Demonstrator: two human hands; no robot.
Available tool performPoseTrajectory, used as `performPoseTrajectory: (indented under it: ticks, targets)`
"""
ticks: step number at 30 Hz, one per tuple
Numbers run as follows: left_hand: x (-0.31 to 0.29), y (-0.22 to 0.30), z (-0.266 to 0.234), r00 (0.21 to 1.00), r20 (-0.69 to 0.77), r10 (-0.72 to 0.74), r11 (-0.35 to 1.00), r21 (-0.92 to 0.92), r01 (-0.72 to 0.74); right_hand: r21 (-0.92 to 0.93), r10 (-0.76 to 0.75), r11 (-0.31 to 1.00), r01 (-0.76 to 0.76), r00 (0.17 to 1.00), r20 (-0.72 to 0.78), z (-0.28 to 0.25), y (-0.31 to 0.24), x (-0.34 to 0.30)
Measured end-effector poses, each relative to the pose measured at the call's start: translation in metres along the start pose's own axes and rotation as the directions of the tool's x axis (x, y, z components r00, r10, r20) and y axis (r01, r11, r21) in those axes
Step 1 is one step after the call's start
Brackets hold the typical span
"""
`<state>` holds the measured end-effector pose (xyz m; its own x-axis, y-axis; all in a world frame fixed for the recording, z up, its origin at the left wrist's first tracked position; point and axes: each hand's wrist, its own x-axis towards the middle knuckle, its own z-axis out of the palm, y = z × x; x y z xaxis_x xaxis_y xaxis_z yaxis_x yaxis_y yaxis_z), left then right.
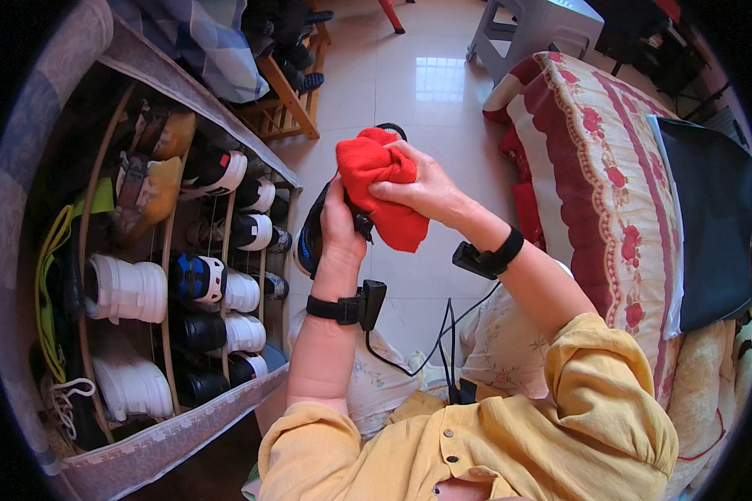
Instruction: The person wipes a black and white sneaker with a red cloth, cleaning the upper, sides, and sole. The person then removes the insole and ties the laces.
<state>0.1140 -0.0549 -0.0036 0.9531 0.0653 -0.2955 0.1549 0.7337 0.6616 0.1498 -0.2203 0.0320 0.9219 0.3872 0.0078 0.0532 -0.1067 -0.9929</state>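
A dark shoe [311, 234] with some blue along its side is gripped by my left hand [340, 221]. Bunched over the shoe is a red cloth [380, 171], which covers most of it; one loose end hangs down. My right hand [424, 185] is closed on the cloth, thumb and fingers pressing into its folds from the right. The shoe's far end shows just past the cloth. Part of my left hand's grip is hidden behind the cloth and shoe.
To the left stands a fabric-covered shoe rack [171, 309] with several shoes. A wooden rack [286, 100] with dark footwear is beyond it. At right is a bed with a floral cover [610, 192] and a black sheet-like item [710, 217]. A grey stool [543, 29] stands far right. Black cables [443, 334] run between my wrist straps.
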Motion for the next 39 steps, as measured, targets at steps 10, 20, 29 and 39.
performPoseTrajectory:
  ticks: [10,20,29,39]
  targets:
    - [0.002,-0.007,0.007,0.995,-0.020,-0.098,0.995,0.002,0.098,-0.486,-0.160,0.871,0.076,0.978,-0.132,-0.009,-0.007,0.005]
    - [-0.003,-0.007,0.011,0.991,0.041,-0.129,0.991,0.030,0.128,-0.539,-0.137,0.842,0.001,0.967,-0.213,-0.025,-0.011,0.010]
    - [-0.010,-0.007,0.013,0.996,-0.002,-0.089,0.989,0.115,0.088,-0.317,-0.116,0.943,0.104,0.993,-0.018,0.001,-0.008,-0.002]
    - [-0.004,-0.009,0.006,0.983,-0.084,-0.162,0.979,0.110,0.170,-0.565,-0.169,0.821,0.081,0.980,-0.104,-0.015,0.000,0.006]
